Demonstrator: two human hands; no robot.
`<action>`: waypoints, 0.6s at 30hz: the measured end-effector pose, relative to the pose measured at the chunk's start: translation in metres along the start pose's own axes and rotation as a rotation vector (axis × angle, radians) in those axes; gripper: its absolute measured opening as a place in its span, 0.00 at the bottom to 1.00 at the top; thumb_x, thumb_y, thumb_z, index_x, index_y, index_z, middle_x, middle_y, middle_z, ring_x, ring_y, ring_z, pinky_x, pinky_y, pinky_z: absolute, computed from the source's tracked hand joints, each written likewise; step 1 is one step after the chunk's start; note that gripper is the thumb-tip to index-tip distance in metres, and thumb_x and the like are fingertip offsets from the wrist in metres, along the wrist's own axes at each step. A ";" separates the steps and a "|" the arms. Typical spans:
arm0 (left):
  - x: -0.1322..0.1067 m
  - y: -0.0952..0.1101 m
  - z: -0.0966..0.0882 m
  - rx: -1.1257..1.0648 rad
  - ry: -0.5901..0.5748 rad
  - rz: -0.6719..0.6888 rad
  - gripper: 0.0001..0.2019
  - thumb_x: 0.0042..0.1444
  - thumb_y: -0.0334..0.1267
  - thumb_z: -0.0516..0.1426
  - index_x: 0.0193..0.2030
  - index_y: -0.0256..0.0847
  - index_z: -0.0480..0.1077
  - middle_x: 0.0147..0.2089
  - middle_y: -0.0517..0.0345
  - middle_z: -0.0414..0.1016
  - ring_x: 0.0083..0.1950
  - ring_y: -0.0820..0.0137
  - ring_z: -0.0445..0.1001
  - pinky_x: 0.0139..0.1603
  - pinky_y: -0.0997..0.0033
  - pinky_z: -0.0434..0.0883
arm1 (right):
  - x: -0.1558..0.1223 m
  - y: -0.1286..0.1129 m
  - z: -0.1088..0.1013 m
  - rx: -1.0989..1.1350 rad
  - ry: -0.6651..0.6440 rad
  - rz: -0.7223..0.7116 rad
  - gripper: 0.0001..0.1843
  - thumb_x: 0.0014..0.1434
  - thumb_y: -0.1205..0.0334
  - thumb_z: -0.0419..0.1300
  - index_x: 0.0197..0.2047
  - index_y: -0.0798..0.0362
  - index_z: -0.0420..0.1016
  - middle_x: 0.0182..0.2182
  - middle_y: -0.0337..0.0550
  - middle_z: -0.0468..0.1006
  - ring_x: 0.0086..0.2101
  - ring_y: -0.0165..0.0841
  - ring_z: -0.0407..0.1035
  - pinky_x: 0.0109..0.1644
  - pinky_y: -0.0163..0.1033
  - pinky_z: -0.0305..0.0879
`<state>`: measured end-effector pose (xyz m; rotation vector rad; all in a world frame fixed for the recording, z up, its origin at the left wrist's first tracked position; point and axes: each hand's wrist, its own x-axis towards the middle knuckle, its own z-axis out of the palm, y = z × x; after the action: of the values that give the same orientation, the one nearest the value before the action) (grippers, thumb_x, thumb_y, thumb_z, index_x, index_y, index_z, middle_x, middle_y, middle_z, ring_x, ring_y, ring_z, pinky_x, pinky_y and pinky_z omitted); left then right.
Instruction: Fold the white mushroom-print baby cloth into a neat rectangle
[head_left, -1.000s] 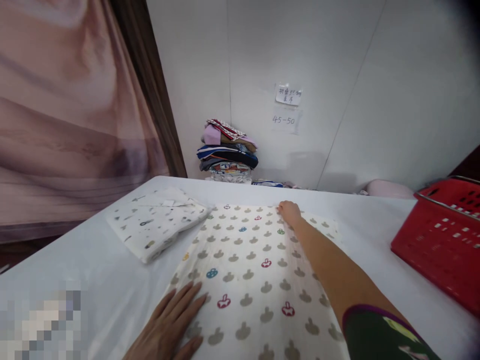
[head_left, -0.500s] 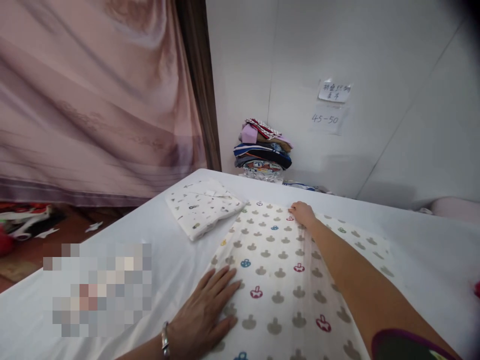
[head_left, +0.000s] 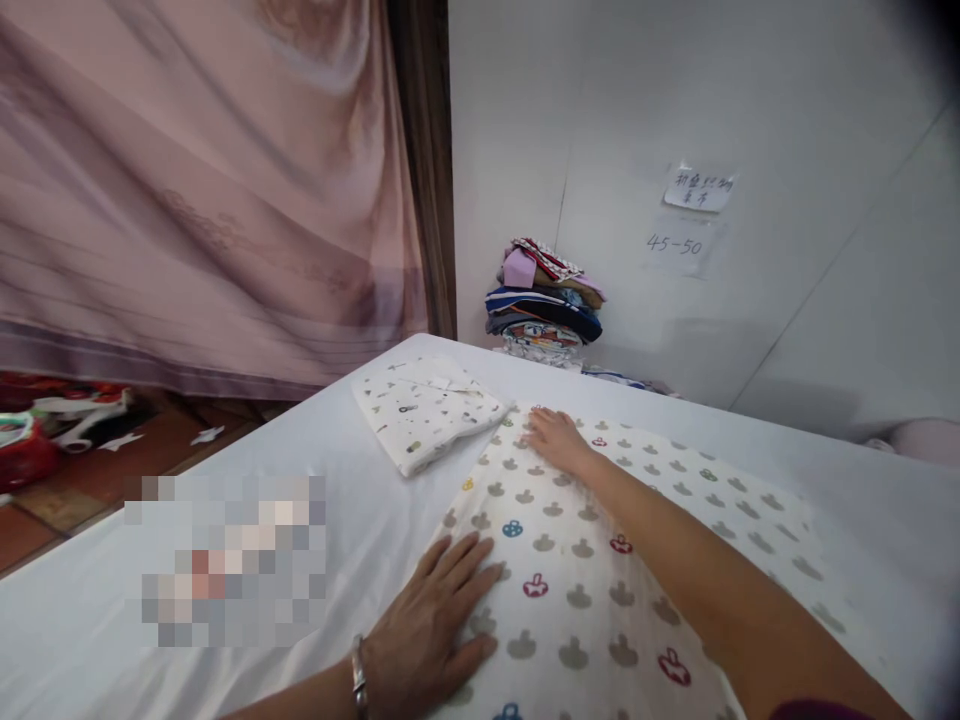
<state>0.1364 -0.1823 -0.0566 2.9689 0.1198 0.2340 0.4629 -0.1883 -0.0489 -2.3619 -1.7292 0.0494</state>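
A cream cloth printed with grey, red and blue mushroom shapes lies spread on the white table. My left hand rests flat on the cloth's near left edge, fingers stretched out, a bracelet on the wrist. My right arm reaches across the cloth, and my right hand lies flat near its far left corner, fingers extended. Neither hand holds anything.
A folded white patterned cloth lies just beyond the spread one on the left. A stack of folded clothes sits against the white wall. A pink curtain hangs at left, with items on the floor below.
My right hand has slid left along the cloth's far edge toward its left corner. The camera view has turned left, so the red basket is out of view.
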 end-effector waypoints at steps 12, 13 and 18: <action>0.001 0.004 -0.010 -0.029 0.023 -0.023 0.28 0.57 0.48 0.50 0.64 0.50 0.50 0.66 0.57 0.50 0.66 0.60 0.50 0.64 0.50 0.53 | 0.008 -0.036 0.009 -0.008 -0.177 0.117 0.34 0.61 0.42 0.35 0.66 0.49 0.45 0.66 0.45 0.38 0.63 0.42 0.29 0.61 0.54 0.27; 0.001 0.004 -0.012 -0.018 0.032 -0.025 0.28 0.57 0.48 0.50 0.64 0.50 0.51 0.66 0.57 0.51 0.66 0.61 0.51 0.64 0.50 0.53 | 0.005 -0.042 0.005 0.006 -0.194 0.102 0.34 0.61 0.42 0.36 0.66 0.48 0.45 0.66 0.45 0.39 0.63 0.43 0.29 0.61 0.54 0.28; 0.006 0.005 -0.022 0.068 0.095 0.021 0.24 0.58 0.49 0.49 0.61 0.49 0.57 0.63 0.56 0.58 0.62 0.61 0.58 0.60 0.54 0.60 | -0.003 -0.055 -0.008 0.096 -0.207 0.115 0.32 0.61 0.42 0.38 0.65 0.45 0.48 0.65 0.42 0.42 0.63 0.43 0.31 0.61 0.53 0.29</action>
<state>0.1392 -0.1836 -0.0332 3.0276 0.1109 0.3813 0.4120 -0.1767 -0.0305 -2.4558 -1.6328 0.3990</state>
